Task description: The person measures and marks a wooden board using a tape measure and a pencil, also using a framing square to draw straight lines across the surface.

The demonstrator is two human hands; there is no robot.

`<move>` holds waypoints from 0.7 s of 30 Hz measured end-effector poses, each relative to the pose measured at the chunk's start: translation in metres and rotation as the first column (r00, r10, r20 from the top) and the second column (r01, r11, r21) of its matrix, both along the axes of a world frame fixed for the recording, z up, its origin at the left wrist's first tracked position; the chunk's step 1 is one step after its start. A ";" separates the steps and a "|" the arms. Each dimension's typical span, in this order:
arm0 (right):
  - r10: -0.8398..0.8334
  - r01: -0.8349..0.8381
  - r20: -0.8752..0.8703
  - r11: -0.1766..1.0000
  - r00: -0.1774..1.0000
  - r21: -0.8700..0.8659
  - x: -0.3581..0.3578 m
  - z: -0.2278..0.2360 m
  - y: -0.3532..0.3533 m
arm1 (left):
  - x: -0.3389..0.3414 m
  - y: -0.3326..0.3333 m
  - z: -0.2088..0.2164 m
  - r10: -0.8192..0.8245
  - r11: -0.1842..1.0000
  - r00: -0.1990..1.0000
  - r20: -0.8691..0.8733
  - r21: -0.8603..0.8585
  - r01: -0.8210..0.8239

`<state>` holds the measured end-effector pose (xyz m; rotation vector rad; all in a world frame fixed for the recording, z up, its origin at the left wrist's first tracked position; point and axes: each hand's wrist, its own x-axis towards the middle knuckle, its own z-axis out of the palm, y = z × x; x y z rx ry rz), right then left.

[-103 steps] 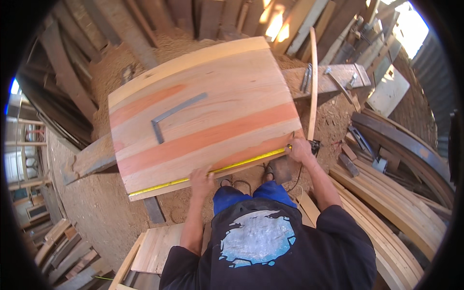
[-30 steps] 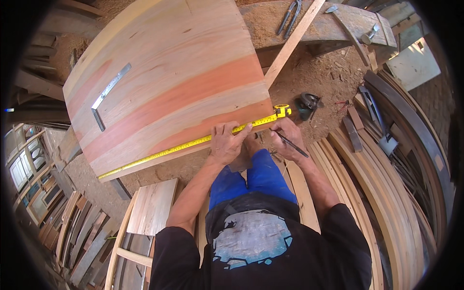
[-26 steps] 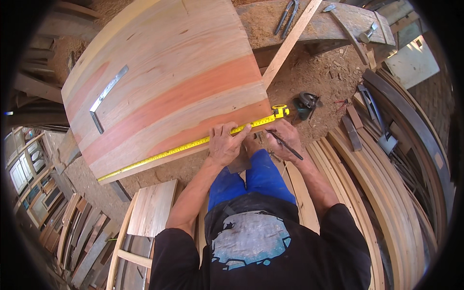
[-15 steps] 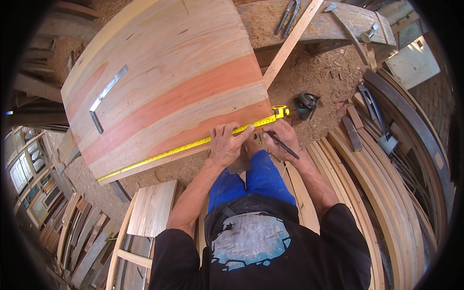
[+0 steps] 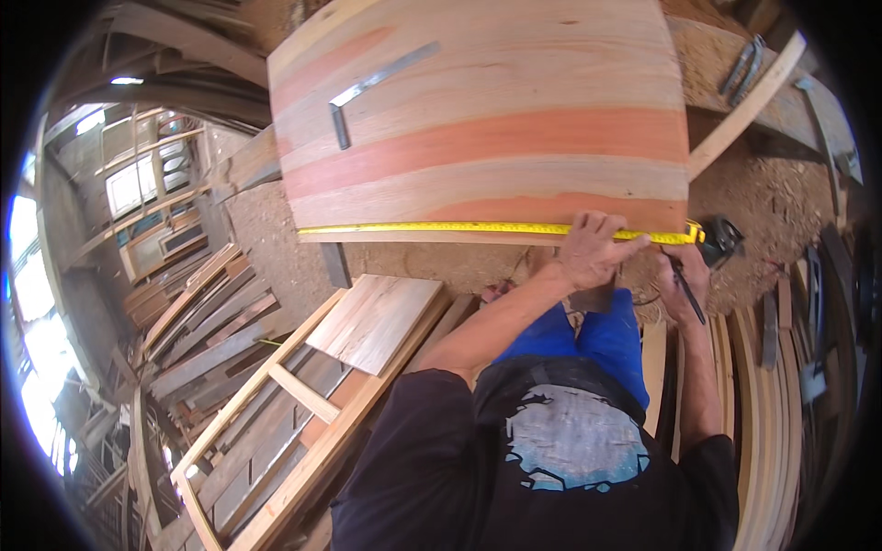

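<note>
A wide wooden panel [image 5: 496,87] with reddish and pale bands lies before me. Along its near edge stretches a yellow tape measure [image 5: 432,227], its case by the right corner. My left hand [image 5: 593,253] grips the tape against this edge, fingers curled on top and thumb pointing right. Just beside the corner, below the case, my right hand [image 5: 684,271] is closed around a dark, slim marking pen or pencil [image 5: 687,298] that slants down toward me. On the panel's left part rests a metal square [image 5: 386,73] with a dark handle.
Beyond the panel's right corner a dark power tool [image 5: 722,239] sits on the dusty ground. Pincers [image 5: 742,69] lie on a timber at upper right, near a slanting wood strip [image 5: 749,108]. A wooden frame [image 5: 303,393] is at lower left; curved boards [image 5: 763,404] are stacked at right.
My view has swung left, so panel and hands appear farther right and more of the left-hand frame shows. Both hands keep their holds at the panel's near right corner.
</note>
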<state>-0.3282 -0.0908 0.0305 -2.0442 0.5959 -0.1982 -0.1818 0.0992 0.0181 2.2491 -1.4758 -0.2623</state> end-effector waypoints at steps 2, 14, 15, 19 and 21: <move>0.008 -0.008 0.002 1.000 1.000 0.003 0.001 0.000 0.005 | -0.005 -0.003 0.003 0.018 1.000 0.998 -0.058 -0.020 -0.019; 0.010 -0.008 0.109 1.000 0.994 -0.018 0.009 -0.003 0.001 | 0.001 -0.009 -0.005 0.175 0.974 0.969 -0.176 -0.113 -0.196; -0.001 -0.001 0.085 1.000 0.996 0.018 0.008 -0.004 0.001 | 0.002 -0.011 -0.005 0.168 0.975 0.970 -0.176 -0.115 -0.190; -0.004 0.002 0.050 0.999 0.999 0.044 0.007 -0.005 0.000 | 0.000 -0.016 -0.007 0.184 0.972 0.966 -0.184 -0.113 -0.207; 0.004 -0.006 0.076 1.000 0.997 0.026 0.009 -0.004 0.000 | 0.000 -0.016 -0.007 0.185 0.971 0.967 -0.175 -0.119 -0.207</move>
